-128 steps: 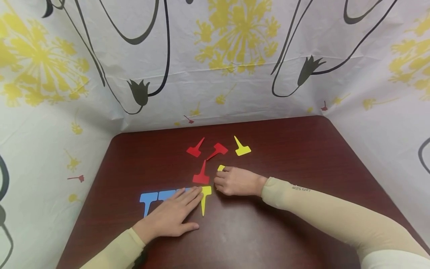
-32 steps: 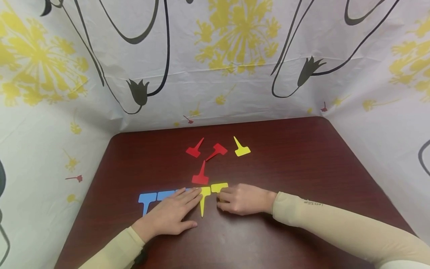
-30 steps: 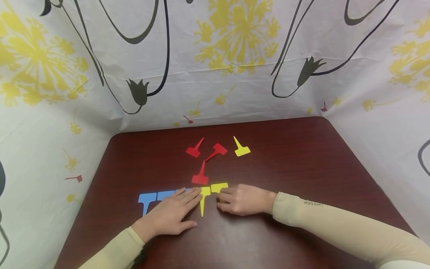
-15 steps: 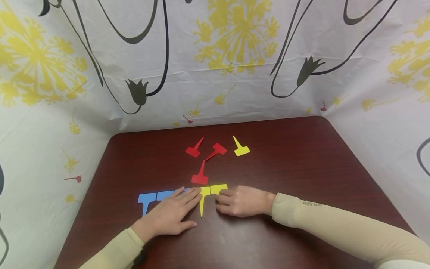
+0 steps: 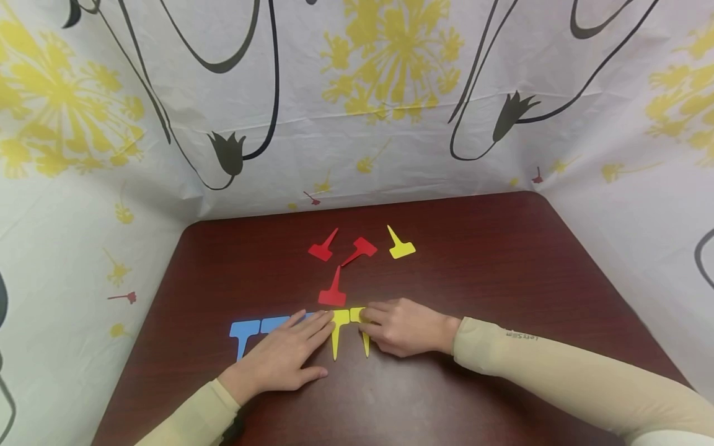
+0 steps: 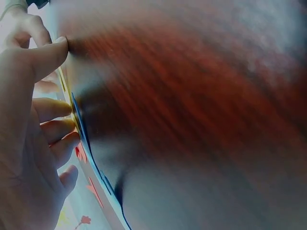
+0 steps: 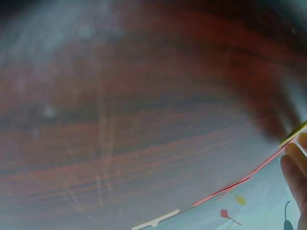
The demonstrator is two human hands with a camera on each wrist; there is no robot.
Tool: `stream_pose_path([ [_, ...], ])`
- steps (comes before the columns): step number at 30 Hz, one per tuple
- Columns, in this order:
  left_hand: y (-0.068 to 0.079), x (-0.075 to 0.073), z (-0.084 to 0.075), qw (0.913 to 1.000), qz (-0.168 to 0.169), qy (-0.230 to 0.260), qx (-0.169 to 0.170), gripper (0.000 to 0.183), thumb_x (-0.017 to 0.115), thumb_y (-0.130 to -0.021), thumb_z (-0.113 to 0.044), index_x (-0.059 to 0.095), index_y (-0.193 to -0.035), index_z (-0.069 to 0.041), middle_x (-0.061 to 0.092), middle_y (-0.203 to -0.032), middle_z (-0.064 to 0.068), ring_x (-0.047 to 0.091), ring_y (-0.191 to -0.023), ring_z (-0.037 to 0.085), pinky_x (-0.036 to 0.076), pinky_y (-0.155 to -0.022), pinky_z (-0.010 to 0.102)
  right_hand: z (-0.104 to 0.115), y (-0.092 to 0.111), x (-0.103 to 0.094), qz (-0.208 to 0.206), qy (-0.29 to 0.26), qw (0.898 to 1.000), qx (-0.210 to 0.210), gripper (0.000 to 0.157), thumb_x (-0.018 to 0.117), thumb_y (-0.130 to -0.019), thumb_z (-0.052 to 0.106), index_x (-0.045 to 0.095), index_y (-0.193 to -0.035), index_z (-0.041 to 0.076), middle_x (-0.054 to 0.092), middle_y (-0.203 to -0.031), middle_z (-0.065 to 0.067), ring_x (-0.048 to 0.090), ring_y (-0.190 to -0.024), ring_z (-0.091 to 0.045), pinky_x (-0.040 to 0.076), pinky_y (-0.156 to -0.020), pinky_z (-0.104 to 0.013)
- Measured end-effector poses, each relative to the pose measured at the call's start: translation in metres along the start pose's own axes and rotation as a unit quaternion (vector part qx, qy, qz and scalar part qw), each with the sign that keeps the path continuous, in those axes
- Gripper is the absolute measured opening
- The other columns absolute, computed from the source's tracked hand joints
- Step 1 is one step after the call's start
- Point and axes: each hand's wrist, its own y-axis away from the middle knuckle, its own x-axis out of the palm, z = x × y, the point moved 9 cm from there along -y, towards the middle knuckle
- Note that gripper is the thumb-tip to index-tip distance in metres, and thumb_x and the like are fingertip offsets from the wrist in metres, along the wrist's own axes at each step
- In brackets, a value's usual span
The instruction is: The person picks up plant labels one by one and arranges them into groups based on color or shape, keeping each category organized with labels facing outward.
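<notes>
I judge the yellow plastic-looking T-shaped tag [image 5: 356,315] light, stiff and slippery (I'd steer for its head's edges), lying just right of its matching yellow T-shaped neighbour [image 5: 341,317] beneath the right hand [image 5: 401,327], fingers relaxed, unclenched, while the left hand [image 5: 284,356] lies flat, gripping nothing.

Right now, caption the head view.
Left hand on blue tags, right hand on a yellow tag, red tags beyond.

Printed sheet [image 5: 357,139] round a table [image 5: 474,254]
Yellow blooms [image 5: 397,40] and dark grey tulips [image 5: 229,153] spread over the white sheet; the reddish-brown table has rounded far corners.
</notes>
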Motion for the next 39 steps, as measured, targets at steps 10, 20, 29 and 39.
stream_pose_path([
  [10,0.001,0.000,0.000,1.0000,0.000,0.003,0.000,0.082,0.041,-0.082,-0.066,0.025,-0.145,-0.015,0.021,-0.149,0.003,0.017,-0.135,0.018,0.017,-0.106,0.048,-0.002,0.000,0.005,0.027,-0.016,0.999,0.012,0.032,0.048,-0.083,0.020,0.062,-0.111,0.013,0.055,-0.103,0.001,0.051,-0.088,-0.012,0.051,-0.065,-0.029],
  [20,0.001,0.000,-0.001,0.9999,-0.014,0.003,0.001,0.082,0.041,-0.082,-0.066,0.025,-0.145,-0.015,0.018,-0.150,0.002,0.018,-0.135,0.018,0.018,-0.106,0.047,-0.012,-0.003,-0.009,-0.014,-0.009,0.999,0.036,0.028,0.054,-0.080,0.019,0.063,-0.107,0.016,0.058,-0.100,0.001,0.056,-0.091,-0.015,0.049,-0.078,-0.032],
  [29,-0.003,-0.006,-0.004,0.9989,-0.045,0.012,0.001,0.083,0.044,-0.081,-0.065,0.023,-0.145,-0.017,0.013,-0.151,0.002,0.014,-0.136,0.019,0.017,-0.107,0.045,-0.081,0.007,-0.017,-0.024,-0.015,0.987,0.161,0.026,0.059,-0.081,0.031,0.066,-0.103,0.021,0.057,-0.099,0.008,0.054,-0.086,-0.007,0.050,-0.064,-0.027],
  [39,-0.015,-0.006,-0.018,0.9992,-0.030,0.021,0.015,0.087,0.042,-0.079,-0.070,0.018,-0.146,-0.021,0.009,-0.152,0.001,0.011,-0.137,0.019,0.019,-0.107,0.045,-0.162,0.037,-0.001,0.032,-0.047,0.936,0.348,0.039,0.062,-0.080,0.046,0.063,-0.110,0.021,0.054,-0.102,0.004,0.050,-0.083,-0.010,0.049,-0.058,-0.033],
])
